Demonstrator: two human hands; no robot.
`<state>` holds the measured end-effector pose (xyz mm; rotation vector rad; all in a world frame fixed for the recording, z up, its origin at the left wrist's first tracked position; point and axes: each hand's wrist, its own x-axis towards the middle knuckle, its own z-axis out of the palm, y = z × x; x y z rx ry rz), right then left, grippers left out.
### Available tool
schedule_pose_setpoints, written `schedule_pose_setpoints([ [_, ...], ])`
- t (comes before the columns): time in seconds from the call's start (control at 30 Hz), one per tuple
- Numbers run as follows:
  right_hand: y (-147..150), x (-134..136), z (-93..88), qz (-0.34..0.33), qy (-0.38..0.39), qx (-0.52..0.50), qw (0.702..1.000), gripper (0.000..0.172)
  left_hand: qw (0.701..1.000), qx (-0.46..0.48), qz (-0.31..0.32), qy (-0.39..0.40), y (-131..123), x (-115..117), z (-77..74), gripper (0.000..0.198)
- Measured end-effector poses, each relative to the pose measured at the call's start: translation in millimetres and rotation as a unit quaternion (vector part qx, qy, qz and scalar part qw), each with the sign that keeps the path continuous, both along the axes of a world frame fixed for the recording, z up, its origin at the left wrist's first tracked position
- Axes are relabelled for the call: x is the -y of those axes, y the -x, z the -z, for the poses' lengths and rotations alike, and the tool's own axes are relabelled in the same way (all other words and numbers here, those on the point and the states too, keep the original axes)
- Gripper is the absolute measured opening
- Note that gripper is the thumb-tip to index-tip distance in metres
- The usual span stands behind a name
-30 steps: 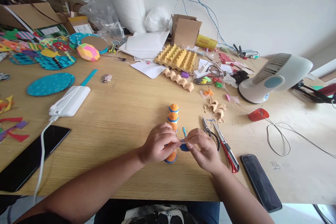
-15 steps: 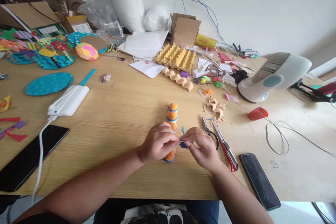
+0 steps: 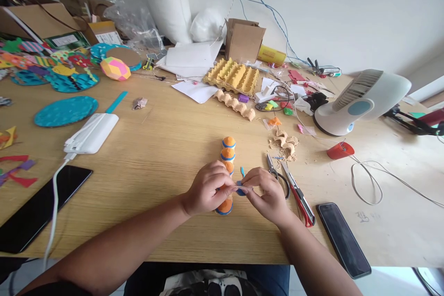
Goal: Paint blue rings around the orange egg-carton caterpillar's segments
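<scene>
My left hand (image 3: 211,187) and my right hand (image 3: 266,192) meet near the front of the table, fingertips pinched together. Between them runs a small thin pale strip (image 3: 240,187), its material too small to make out, with an end in each hand. A row of orange-painted egg-carton cups (image 3: 228,153) with blue bands lies under and beside my left hand, which partly hides it. Just behind the strip is a dark blue piece (image 3: 240,192), mostly covered, with a small light-blue stick-like bit (image 3: 242,172) by it. Scissors (image 3: 272,166) and a red utility knife (image 3: 301,201) lie right of my right hand.
A phone (image 3: 343,239) lies at the right front, a white power bank (image 3: 92,133) and a black tablet-like device (image 3: 45,208) at left. Farther back are a yellow egg tray (image 3: 231,77), carton scraps (image 3: 286,142), a white fan (image 3: 360,101) and a red cup (image 3: 340,150).
My fingertips have drawn slightly apart, and more of the pale strip shows between them. The things on the table keep their places.
</scene>
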<state>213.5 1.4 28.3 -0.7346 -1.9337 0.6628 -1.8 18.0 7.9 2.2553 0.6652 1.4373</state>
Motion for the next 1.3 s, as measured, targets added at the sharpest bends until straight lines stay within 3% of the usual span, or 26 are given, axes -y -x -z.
schedule_pose_setpoints([
  [0.3,-11,-6,-8.6,-0.052,0.001,0.0,0.999,0.012,1.0,-0.003,-0.007,-0.021,4,-3,0.9,0.007],
  [0.5,-10,-10,-0.4,-0.044,0.03,-0.002,0.999,0.011,1.0,0.006,-0.014,-0.016,2,-4,5.5,0.008],
  [0.67,-8,-13,5.4,-0.016,0.007,0.011,1.0,0.011,1.0,0.014,-0.022,-0.012,4,-7,6.4,0.009],
  [0.8,-10,-13,12.6,0.046,-0.005,0.022,0.999,0.016,0.988,0.086,-0.115,0.059,11,-17,14.4,0.018],
  [0.9,-16,-14,14.7,0.134,0.035,-0.02,0.99,0.02,0.944,0.183,-0.208,0.178,14,-31,26.2,0.022],
  [0.97,-20,-14,9.2,0.178,0.083,-0.053,0.979,0.024,0.906,0.248,-0.229,0.257,14,-39,34.0,0.025],
  [1.03,-24,-11,-3.6,0.173,0.148,-0.042,0.973,0.025,0.876,0.29,-0.229,0.311,12,-45,40.1,0.025],
  [1.1,-30,-5,-22.1,0.161,0.164,0.01,0.973,0.025,0.865,0.296,-0.237,0.328,10,-48,44.3,0.023],
  [1.2,-45,-6,-48.1,0.158,0.117,0.139,0.97,0.022,0.864,0.287,-0.246,0.333,8,-48,47.5,0.02],
  [1.3,-78,-38,-57.2,0.209,0.092,0.21,0.951,0.019,0.872,0.274,-0.242,0.327,6,-46,47.2,0.019],
])
